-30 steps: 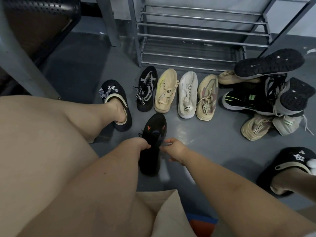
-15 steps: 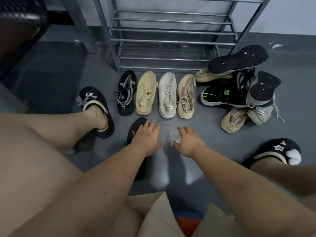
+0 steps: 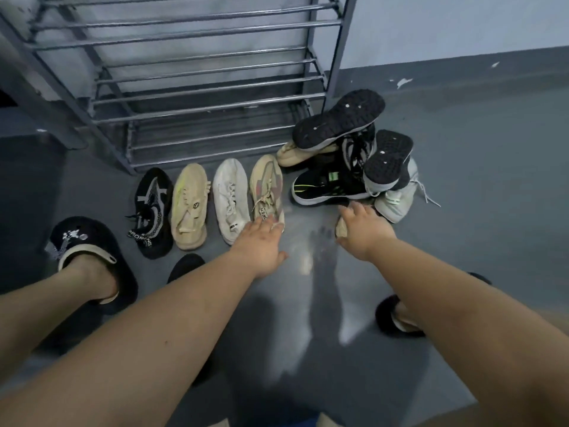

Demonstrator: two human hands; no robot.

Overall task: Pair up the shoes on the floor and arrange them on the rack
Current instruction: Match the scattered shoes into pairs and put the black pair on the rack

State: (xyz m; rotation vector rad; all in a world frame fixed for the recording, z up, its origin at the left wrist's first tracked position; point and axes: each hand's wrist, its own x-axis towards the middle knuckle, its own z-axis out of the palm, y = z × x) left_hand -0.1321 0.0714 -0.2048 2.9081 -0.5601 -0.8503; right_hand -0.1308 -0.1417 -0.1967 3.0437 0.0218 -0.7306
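Reaching fwd now: both hands off the black shoe (image 3: 185, 267); left hand (image 3: 260, 245) flat over tan sneaker (image 3: 266, 188), right hand (image 3: 363, 229) gripping beige shoe (image 3: 341, 228) at 2 o'clock; pairing is continuing.

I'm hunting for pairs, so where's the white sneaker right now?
In the head view, the white sneaker lies on the floor in front of the rack, third from left in the row, between two beige shoes.

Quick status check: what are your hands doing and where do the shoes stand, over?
Left hand open, over tan shoe heel. Right hand on a beige shoe by the pile. Rack holds no shoes.
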